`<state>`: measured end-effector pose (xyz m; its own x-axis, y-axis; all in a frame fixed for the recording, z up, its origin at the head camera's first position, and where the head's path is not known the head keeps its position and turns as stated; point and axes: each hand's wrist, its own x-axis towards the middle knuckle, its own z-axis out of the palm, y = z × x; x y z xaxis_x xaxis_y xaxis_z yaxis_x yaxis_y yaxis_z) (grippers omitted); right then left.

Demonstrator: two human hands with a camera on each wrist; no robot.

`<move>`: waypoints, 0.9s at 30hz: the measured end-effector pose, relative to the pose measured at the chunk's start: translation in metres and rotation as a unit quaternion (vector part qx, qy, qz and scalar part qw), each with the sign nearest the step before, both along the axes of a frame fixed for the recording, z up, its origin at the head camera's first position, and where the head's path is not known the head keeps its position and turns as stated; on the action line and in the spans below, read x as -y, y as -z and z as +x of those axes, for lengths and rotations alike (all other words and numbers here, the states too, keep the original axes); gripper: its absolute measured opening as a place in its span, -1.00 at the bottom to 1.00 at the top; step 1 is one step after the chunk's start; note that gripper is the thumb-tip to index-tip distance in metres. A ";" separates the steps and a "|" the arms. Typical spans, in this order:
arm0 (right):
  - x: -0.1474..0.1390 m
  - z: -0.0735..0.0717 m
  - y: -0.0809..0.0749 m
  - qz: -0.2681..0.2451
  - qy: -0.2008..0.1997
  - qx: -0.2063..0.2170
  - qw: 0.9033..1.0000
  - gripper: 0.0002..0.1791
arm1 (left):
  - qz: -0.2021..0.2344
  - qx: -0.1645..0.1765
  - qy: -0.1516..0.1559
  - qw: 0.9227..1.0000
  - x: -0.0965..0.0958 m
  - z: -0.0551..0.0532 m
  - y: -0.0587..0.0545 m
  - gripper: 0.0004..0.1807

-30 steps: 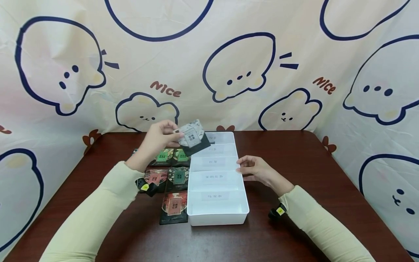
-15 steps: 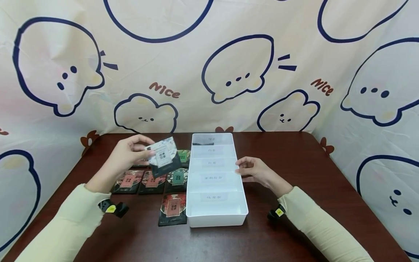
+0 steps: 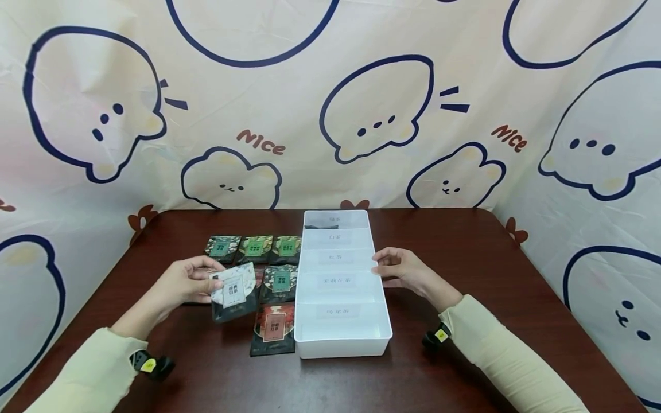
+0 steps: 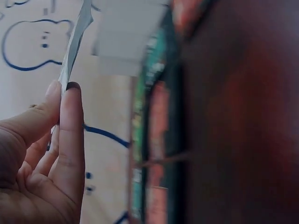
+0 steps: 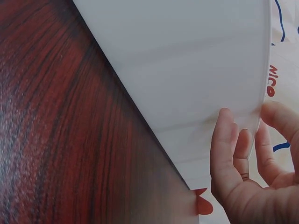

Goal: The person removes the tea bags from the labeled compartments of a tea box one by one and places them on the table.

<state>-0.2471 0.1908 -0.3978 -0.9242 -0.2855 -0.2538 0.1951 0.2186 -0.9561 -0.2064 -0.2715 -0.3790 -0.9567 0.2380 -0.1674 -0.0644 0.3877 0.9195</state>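
A flat black-and-white tea sachet is pinched between the thumb and fingers of my left hand; the left wrist view shows the sachet edge-on. It is raised in front of several other tea sachets, partly covering a red one. My right hand grips the right rim of a long white divided box. In the right wrist view, fingertips lie along the box's outer wall. Labels with characters mark its compartments, and a dark sachet edge shows in the farthest one.
Left of the box lie a teal sachet, green sachets, a dark green sachet and a red sachet. The brown table ends at a patterned cloth backdrop.
My left hand has carried the black-and-white sachet from beside the box's far end leftward and nearer, and the back sachets have come into sight. My right hand stays at the rim.
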 end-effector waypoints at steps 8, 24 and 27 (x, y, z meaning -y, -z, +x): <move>0.000 0.000 0.000 0.001 0.000 0.001 1.000 -0.62 | -0.034 0.046 0.041 0.998 0.004 0.006 0.027 -0.57; 0.000 0.000 -0.001 -0.001 -0.003 0.000 1.000 -0.64 | -0.096 0.038 0.055 0.993 0.006 0.011 0.042 -0.69; -0.001 0.000 -0.001 -0.002 -0.003 0.001 1.000 -0.64 | -0.113 0.028 0.054 0.992 0.005 0.011 0.043 -0.71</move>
